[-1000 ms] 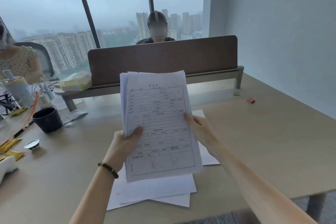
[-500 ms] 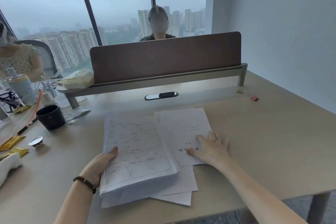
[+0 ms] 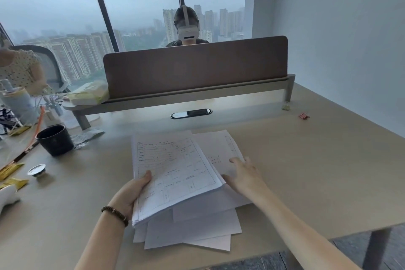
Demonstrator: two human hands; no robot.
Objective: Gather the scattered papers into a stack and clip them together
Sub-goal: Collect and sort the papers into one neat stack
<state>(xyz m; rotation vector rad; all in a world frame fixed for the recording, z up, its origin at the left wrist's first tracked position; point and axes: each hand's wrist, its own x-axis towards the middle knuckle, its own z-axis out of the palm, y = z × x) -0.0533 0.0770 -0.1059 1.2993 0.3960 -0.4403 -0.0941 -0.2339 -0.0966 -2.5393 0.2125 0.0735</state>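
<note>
My left hand [image 3: 131, 193] grips the paper stack [image 3: 175, 173], thumb on top. My right hand [image 3: 243, 176], fingers straight, presses a loose sheet [image 3: 221, 149]. The stack's long axis runs near-to-far.

Two bare forearms reach in from the bottom edge of the head view, with no sleeve showing on either one. The left hand [image 3: 129, 193] carries the only thing worn: a bracelet [image 3: 115, 215] of small, round, dark brown beads strung in a single row, sitting snug around the wrist just below the hand. The right hand [image 3: 243, 176] and its wrist are bare, with no ring, watch or band visible. The fingers of both hands show no rings, and the nails are too small to make out.
</note>
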